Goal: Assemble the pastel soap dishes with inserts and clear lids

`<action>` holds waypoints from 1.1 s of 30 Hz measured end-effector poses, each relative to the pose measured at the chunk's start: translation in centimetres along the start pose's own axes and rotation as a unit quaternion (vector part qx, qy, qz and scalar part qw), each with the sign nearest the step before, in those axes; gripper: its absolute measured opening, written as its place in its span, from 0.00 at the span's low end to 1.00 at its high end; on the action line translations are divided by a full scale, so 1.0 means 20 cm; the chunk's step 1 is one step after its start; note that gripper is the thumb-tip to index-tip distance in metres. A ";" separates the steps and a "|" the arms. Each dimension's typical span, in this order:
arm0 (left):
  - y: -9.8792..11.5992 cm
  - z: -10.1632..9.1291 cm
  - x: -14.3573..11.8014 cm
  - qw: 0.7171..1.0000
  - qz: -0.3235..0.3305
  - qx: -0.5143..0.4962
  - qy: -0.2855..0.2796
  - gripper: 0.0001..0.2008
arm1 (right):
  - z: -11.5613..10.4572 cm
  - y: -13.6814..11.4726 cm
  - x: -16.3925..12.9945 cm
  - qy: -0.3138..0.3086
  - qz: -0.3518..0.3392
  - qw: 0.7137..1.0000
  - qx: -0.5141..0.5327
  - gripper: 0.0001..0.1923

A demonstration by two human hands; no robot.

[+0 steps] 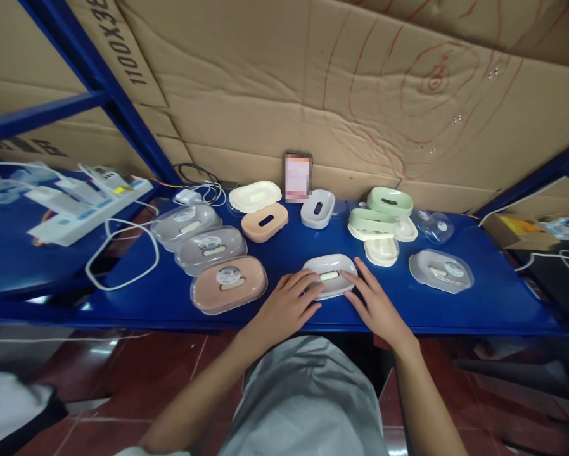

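Observation:
A grey oval soap dish (331, 273) with a slot in its middle lies on the blue shelf (284, 253) near the front edge. My left hand (287, 307) rests its fingers on the dish's left rim. My right hand (374, 304) touches the right rim, fingers spread. Both hands press on the dish from either side. To the left lies a peach soap dish under a clear lid (229, 284), with two grey lidded dishes (211, 248) (185, 223) behind it.
Loose parts lie at the back: a cream tray (255, 196), a peach tray (264, 222), a grey tray (317, 208), stacked green trays (384, 212) and clear lids (440, 270). A power strip and white cables (92, 202) sit left. A cardboard wall (336, 95) backs the shelf.

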State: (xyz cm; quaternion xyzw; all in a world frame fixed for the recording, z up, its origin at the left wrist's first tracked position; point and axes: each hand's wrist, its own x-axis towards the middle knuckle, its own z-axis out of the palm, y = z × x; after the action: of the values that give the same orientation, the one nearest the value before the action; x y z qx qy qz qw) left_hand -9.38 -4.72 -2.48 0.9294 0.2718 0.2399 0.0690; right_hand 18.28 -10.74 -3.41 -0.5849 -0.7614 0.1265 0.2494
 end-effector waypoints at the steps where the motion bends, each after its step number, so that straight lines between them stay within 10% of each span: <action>1: 0.00 0.00 0.00 1.000 0.000 -0.005 -0.001 0.15 | 0.00 0.00 0.00 0.002 -0.003 1.000 -0.004 0.26; 6: 0.00 0.00 0.00 1.000 -0.002 -0.014 0.004 0.15 | -0.12 -0.03 0.11 0.038 -0.052 0.997 -0.034 0.23; 11: 0.00 -0.01 -0.01 1.000 -0.003 -0.012 0.013 0.11 | -0.26 -0.07 0.53 0.043 -0.077 0.977 -0.195 0.25; 19: 0.00 -0.02 -0.02 0.999 -0.006 -0.022 0.031 0.08 | -0.15 0.07 1.12 -0.058 -0.016 0.925 -0.374 0.17; 33: 0.00 -0.01 -0.02 0.999 -0.010 -0.045 0.023 0.09 | -0.21 0.10 1.11 -0.156 -0.024 0.928 -0.338 0.26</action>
State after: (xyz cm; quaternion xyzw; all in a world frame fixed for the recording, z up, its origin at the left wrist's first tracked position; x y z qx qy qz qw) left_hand -9.79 -4.93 -2.37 0.9169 0.2710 0.2727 0.1071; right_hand 17.94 10.60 4.33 -0.5888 -0.8023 -0.0545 -0.0816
